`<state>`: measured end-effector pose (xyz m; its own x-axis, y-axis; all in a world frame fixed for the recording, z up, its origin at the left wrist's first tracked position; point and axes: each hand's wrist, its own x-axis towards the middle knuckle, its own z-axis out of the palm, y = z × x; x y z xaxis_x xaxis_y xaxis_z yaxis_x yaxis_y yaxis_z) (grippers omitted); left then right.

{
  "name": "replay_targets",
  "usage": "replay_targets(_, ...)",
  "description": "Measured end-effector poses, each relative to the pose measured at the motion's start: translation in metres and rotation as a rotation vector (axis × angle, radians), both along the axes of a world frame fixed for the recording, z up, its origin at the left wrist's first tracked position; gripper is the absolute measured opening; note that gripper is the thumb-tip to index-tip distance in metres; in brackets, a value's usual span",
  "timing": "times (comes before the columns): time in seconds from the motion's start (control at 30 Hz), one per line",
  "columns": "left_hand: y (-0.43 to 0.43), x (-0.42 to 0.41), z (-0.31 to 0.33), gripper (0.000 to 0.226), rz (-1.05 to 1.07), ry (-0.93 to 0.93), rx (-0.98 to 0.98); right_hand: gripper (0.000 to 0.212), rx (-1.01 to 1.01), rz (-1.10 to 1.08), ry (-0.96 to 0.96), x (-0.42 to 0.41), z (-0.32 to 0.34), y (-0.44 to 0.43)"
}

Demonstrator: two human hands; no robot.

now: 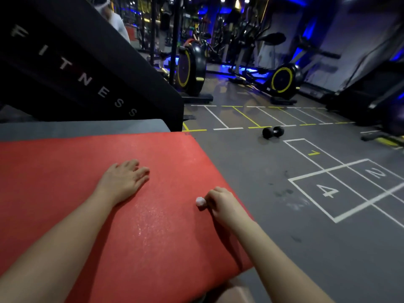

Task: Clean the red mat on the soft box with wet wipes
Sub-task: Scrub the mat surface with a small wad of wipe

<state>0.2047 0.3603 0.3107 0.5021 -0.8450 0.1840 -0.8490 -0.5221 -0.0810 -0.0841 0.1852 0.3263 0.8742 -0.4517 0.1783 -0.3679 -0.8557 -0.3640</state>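
Note:
The red mat (65, 171) covers the top of the soft box and fills the lower left of the head view. A damp, shiny streak runs down its middle. My left hand (124, 179) lies flat on the mat with its fingers spread. Near the mat's right edge, my right hand (220, 201) grips a small balled-up white wet wipe (200, 201) and holds it against the mat. Only a little of the wipe shows past my fingers.
A grey pad (87, 127) lies beyond the mat. Behind it leans a black panel (72, 68) lettered FITNESS. A dumbbell (273, 132) sits on the grey floor to the right, near painted number squares (328, 191). Exercise bikes (284, 80) stand farther back. A person (115, 18) stands behind the panel.

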Motion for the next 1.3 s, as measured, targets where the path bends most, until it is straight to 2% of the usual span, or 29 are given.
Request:
replay_targets(0.07, -0.003, -0.008, 0.012, 0.05, -0.002, -0.001, 0.072, 0.02, 0.021, 0.0, 0.006, -0.012, 0.004, 0.004)
replay_targets(0.2, -0.02, -0.035, 0.037, 0.033, 0.136, 0.066, 0.13, 0.014, 0.019, 0.018, 0.041, -0.064, 0.011, 0.026)
replay_targets(0.3, -0.031, -0.061, 0.031, 0.034, 0.175, 0.046, 0.1, 0.034, 0.038, -0.017, -0.019, -0.101, 0.009, 0.038)
replay_targets(0.4, -0.036, -0.075, 0.01, 0.057, 0.132, 0.27, -0.018, 0.048, 0.015, -0.034, -0.099, -0.103, 0.004, 0.046)
replay_targets(0.5, -0.033, -0.078, -0.008, 0.068, 0.127, 0.371, -0.09, 0.031, 0.013, -0.049, -0.167, -0.101, -0.003, 0.048)
replay_targets(0.6, -0.032, -0.074, -0.01, 0.068, 0.122, 0.366, -0.096, 0.015, 0.044, -0.085, -0.15, -0.121, -0.007, 0.045)
replay_targets(0.73, -0.034, -0.073, -0.013, 0.067, 0.13, 0.336, -0.103, 0.028, 0.022, -0.116, -0.133, -0.154, -0.005, 0.046)
replay_targets(0.8, -0.034, -0.074, -0.014, 0.067, 0.119, 0.335, -0.094, 0.027, -0.003, -0.148, -0.156, -0.162, -0.006, 0.043)
replay_targets(0.9, -0.035, -0.073, -0.014, 0.066, 0.112, 0.331, -0.089, 0.01, -0.018, -0.222, -0.2, -0.153, -0.012, 0.033)
replay_targets(1.03, -0.035, -0.074, -0.011, 0.065, 0.112, 0.326, -0.084, 0.01, 0.009, -0.317, -0.197, -0.118, -0.018, 0.015)
replay_targets(1.3, -0.038, -0.075, -0.015, 0.066, 0.116, 0.302, -0.08, 0.015, 0.12, -0.224, -0.147, -0.141, -0.004, 0.004)
